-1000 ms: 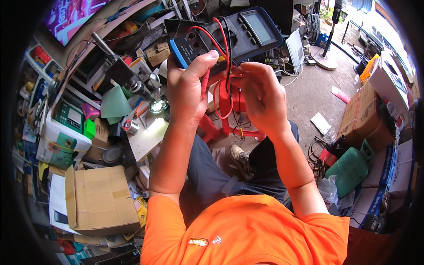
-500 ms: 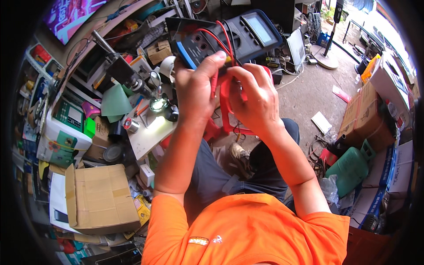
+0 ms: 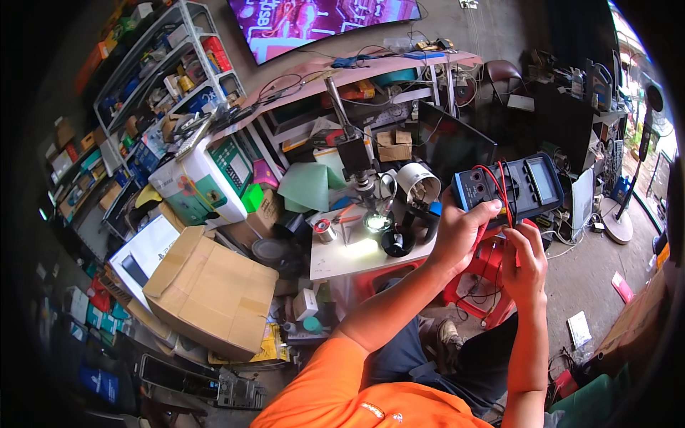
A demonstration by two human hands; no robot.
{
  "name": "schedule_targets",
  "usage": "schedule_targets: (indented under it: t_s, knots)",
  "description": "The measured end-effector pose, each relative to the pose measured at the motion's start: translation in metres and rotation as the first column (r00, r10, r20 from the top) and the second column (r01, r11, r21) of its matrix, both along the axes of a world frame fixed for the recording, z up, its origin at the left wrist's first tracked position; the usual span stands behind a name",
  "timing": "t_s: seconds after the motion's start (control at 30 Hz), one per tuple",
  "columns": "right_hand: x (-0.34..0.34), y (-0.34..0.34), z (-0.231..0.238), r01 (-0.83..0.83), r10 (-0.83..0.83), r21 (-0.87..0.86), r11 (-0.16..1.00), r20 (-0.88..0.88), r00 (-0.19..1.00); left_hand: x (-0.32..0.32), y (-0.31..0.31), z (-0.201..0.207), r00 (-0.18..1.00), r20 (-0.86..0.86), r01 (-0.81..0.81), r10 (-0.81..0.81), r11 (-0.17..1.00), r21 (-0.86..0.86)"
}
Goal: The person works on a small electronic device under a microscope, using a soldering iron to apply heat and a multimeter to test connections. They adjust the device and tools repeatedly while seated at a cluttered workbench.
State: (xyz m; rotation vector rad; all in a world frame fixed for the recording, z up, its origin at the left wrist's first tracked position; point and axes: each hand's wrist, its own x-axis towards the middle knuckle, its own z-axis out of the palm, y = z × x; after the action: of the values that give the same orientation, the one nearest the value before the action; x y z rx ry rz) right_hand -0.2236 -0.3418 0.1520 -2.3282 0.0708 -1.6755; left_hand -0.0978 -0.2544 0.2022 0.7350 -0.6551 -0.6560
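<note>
Multimeter point(image 3: 516, 191), dark-faced, blue-edged: close to 3 o'clock from the view's centre, held up off the floor; display point(image 3: 544, 180) turned upward, presumably to stay readable.

Left hand point(image 3: 457, 232): closed on the meter's 8 o'clock corner, thumb over the edge of the face, likely to carry the weight from one end and leave the display uncovered.

Right hand point(image 3: 526, 262): at the meter's 6 o'clock edge, fingers bent and drawn narrow beside the leads point(image 3: 504, 191); whether pinching or merely touching, impossible to tell.

Leads: red and black, looped across the face from the socket end at 9 o'clock, well short of the display.

Red stool point(image 3: 503, 310): 4 o'clock, below both hands.

Pale table point(image 3: 326, 268): near centre; solder spool point(image 3: 325, 230) at its 9 o'clock side, lit lamp point(image 3: 377, 222) above, probably for illuminating the top.

Cardboard box point(image 3: 207, 289): 8 o'clock.
</note>
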Motion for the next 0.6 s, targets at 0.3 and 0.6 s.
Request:
schedule_targets:
  t_s: [0.3,0.6]
  knots:
    - [-0.006,-0.024,-0.012,0.107,-0.113,0.052,0.993,0.125,0.986,-0.013,0.003,0.009,0.999,-0.020,0.040,-0.039,0.997,0.068]
    - [-0.039,-0.001,0.004,0.119,-0.103,-0.039,0.992,0.279,0.955,0.000,-0.004,0.000,0.998,-0.037,-0.049,0.052,0.997,0.067]
